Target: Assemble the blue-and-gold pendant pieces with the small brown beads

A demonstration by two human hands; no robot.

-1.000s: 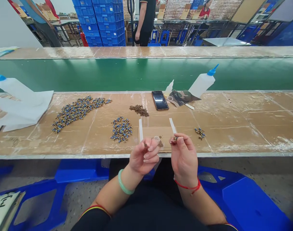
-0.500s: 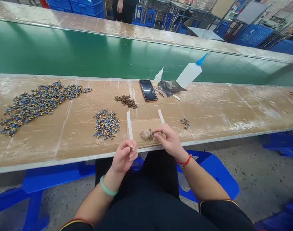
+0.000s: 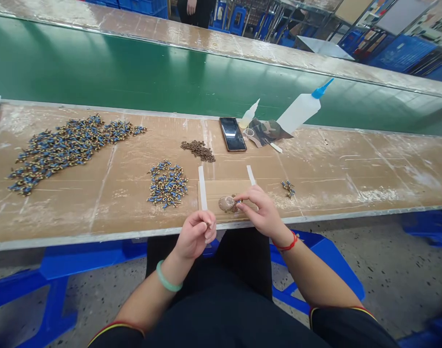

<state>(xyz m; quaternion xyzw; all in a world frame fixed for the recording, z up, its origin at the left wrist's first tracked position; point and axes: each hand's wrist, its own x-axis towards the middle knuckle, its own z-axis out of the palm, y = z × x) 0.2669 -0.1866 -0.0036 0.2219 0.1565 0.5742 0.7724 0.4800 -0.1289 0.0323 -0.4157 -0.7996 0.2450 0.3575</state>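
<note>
**Small blue-and-gold piece in the right hand, beside a clear round object**

The piece is showing blue and brass-like gold; its finer shape is being hidden by the fingertips. It is sitting in a narrow thumb-and-finger pinch, at the right edge of the round object, over a cardboard sheet. The round object is looking glossy and see-through, with brown bits lying at its edge. Two straight white strips are running along the sheet's sides.

Similar knobbly pieces are forming a broad heap, a smaller pile and a little cluster on the brown surface, whose covering is looking shiny and creased. Small dark-brown discs are lying in a loose mound.

The right arm is reaching forward and inward, palm turned down. The left hand is hovering near the surface's front edge, fingers curled, thumb and finger pinching a brownish bit too small to identify.
</note>
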